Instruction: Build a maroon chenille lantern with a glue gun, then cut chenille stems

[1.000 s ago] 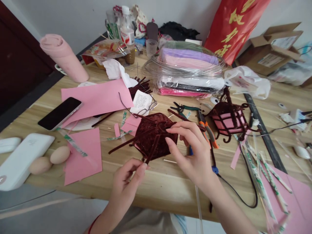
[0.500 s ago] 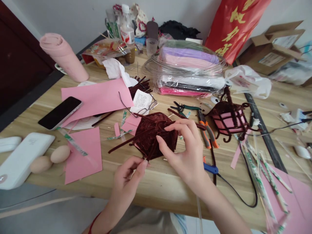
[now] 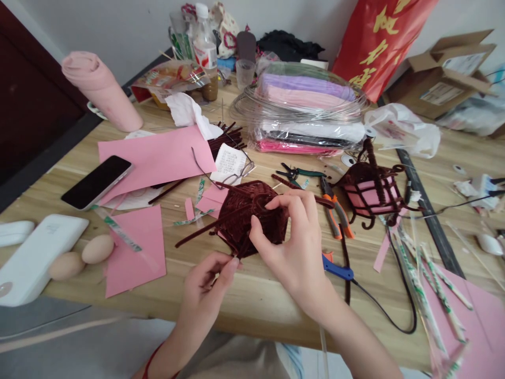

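- Eggs [image 3: 81,257], two of them, lie at the near left beside a white box [image 3: 33,263]; a phone [image 3: 96,181] rests farther back on pink paper [image 3: 158,158].
- Left hand [image 3: 207,289] pinches a dark red stem at the near edge of the woven piece [image 3: 252,218].
- Right hand [image 3: 294,247] grips that woven piece, thumb and fingers closed around its right side, above the middle of the table [image 3: 252,300].
- Pliers [image 3: 333,210] lie just right of it, then a small lantern [image 3: 369,192].

phone [image 3: 97,181] left, pliers [image 3: 335,208] right (table [image 3: 256,300])
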Demonstrator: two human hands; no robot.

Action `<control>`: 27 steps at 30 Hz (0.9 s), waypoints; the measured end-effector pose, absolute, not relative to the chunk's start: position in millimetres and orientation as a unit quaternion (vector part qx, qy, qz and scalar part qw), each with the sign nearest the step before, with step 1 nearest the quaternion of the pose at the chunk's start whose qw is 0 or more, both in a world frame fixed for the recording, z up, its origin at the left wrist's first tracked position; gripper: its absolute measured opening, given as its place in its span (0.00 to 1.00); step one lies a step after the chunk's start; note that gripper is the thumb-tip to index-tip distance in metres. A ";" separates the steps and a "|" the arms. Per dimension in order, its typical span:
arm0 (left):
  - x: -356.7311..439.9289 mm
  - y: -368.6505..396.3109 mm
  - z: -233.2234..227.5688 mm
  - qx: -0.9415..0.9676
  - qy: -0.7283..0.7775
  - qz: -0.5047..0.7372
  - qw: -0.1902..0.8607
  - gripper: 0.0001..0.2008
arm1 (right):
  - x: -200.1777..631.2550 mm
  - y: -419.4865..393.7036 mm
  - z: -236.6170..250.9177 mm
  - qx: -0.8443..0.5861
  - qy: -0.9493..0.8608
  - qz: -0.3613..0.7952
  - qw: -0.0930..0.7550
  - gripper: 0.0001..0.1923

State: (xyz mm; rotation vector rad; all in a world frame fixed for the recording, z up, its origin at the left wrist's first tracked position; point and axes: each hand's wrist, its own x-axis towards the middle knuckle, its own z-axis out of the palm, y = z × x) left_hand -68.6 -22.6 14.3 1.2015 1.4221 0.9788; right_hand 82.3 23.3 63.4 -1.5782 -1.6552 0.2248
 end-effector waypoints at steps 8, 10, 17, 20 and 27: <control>-67.4 -21.9 13.2 0.486 0.578 0.416 0.506 0.12 | 82.2 24.9 60.9 -0.622 -0.659 0.088 0.414 0.09; -67.4 -22.4 12.9 0.481 0.563 0.418 0.526 0.13 | 82.3 25.0 60.7 -0.622 -0.658 0.088 0.415 0.09; -67.2 -22.1 14.6 0.497 0.532 0.432 0.532 0.15 | 86.9 22.8 62.6 -0.612 -0.661 0.121 0.417 0.10; -67.1 -22.5 14.1 0.503 0.525 0.436 0.531 0.16 | 90.4 22.2 62.0 -0.610 -0.670 0.123 0.405 0.11; -65.9 -24.2 14.3 0.523 0.522 0.411 0.534 0.16 | 95.2 24.1 62.0 -0.601 -0.679 0.135 0.399 0.13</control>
